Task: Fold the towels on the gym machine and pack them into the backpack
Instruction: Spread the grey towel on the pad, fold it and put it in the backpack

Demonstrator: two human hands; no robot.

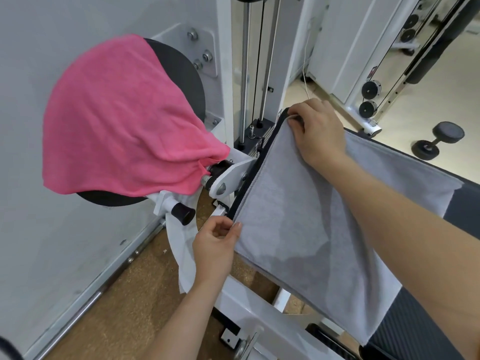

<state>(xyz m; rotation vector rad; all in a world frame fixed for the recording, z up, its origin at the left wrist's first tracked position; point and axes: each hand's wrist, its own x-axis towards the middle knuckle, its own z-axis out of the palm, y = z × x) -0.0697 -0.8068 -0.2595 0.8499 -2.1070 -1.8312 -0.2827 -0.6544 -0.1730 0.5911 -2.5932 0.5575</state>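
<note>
Pale wall (33, 165), cork-like floor (124, 294), dumbbell (436, 140), perhaps a mirror (389, 61)

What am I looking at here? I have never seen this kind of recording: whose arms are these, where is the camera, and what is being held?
There is no robot here. The single picture comes from a wide-angle camera worn on a person's head, looking forward and down, so the two bare arms are the wearer's own. The person stands at a white gym machine. A grey towel lies spread over its dark padded bench. The left hand pinches the towel's near corner. The right hand grips its far corner, fingers curled over the edge. A pink towel hangs draped over a black round disc on the machine. A dumbbell lies on the floor beyond. No backpack shows in this view.
</note>
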